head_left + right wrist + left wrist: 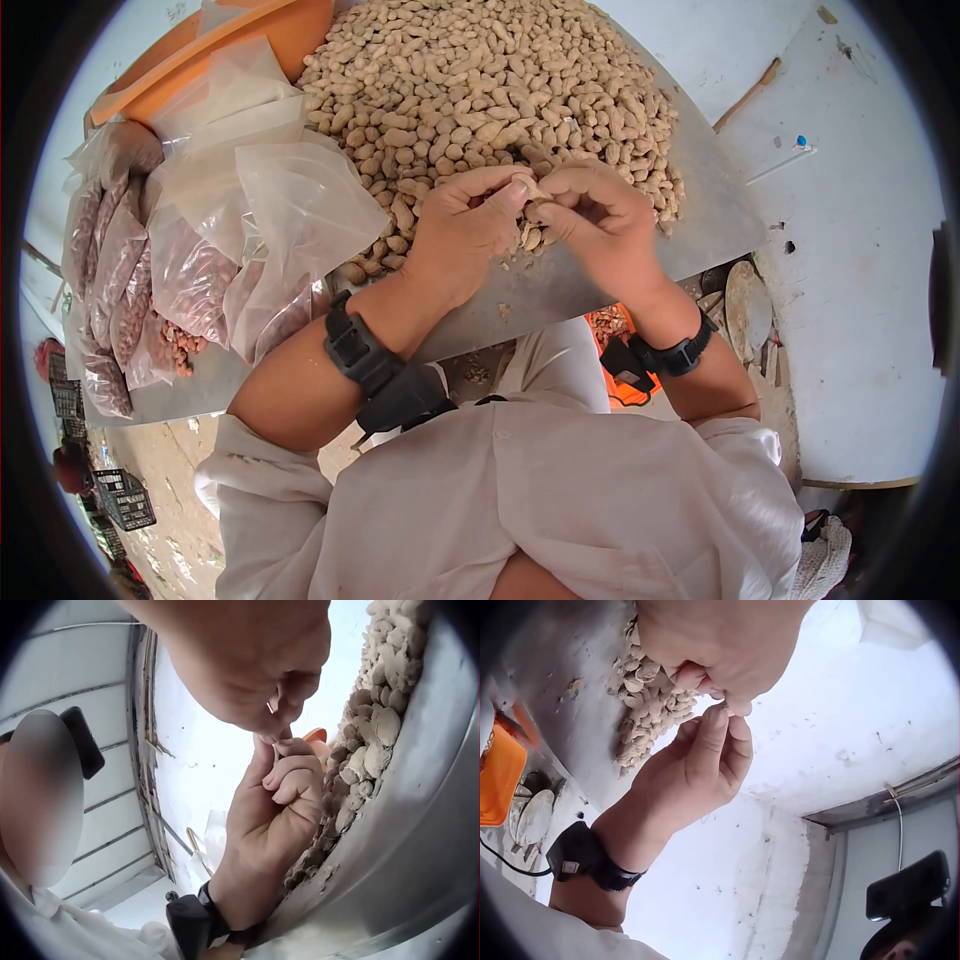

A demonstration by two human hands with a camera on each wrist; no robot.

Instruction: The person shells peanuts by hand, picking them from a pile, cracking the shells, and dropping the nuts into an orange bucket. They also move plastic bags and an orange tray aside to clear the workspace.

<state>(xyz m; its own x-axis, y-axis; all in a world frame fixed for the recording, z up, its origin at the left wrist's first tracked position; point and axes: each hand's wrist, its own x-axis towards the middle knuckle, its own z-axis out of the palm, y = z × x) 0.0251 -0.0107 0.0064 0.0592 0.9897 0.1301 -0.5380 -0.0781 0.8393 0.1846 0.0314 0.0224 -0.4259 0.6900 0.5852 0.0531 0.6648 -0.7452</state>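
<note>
Over the near edge of a large heap of unshelled peanuts (500,90), both hands meet fingertip to fingertip. Between them is a pale peanut shell (537,190), mostly covered by the fingers. My left hand (462,228) pinches it from one side with thumb and index finger. From the other side my right hand (612,228) pinches it too, its remaining fingers curled inward. The left wrist view shows the right hand (697,761) with thumb and fingers together at the meeting point. Curled fingers of the left hand (274,814) show in the right wrist view.
The heap lies on a metal tabletop (715,225). Clear plastic bags of shelled peanuts (195,275) stand at left, with loose reddish kernels (180,345) beside them. An orange basin (215,50) sits behind. Below the table edge, an orange container (637,393) holds kernels.
</note>
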